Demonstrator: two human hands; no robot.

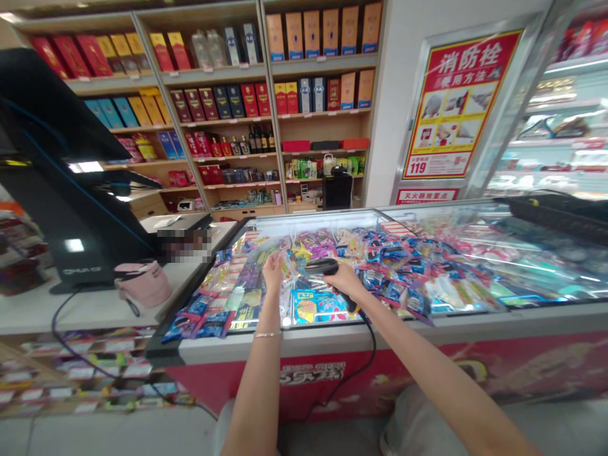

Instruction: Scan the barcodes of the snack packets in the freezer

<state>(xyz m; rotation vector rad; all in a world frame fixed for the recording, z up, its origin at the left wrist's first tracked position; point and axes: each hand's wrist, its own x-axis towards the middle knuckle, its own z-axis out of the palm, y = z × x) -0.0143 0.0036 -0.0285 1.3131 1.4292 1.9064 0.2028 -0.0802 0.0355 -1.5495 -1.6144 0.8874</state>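
My right hand (346,280) is closed round the handle of a black barcode scanner (323,266), whose head points left over the glass-topped freezer (332,335). Its black cable (368,351) hangs down past the freezer's front edge. My left hand (273,269) pinches a clear plastic packet (291,261) with yellow print, held up just left of the scanner's head. Both hands hover above the glass lid, over many colourful ice-cream wrappers inside.
A black checkout terminal (61,209) stands on the white counter (71,310) to the left, with a pink cap (142,282) beside it. Wooden shelves of boxed goods and bottles (228,101) fill the back wall. A red fire-hydrant poster (458,104) hangs at right.
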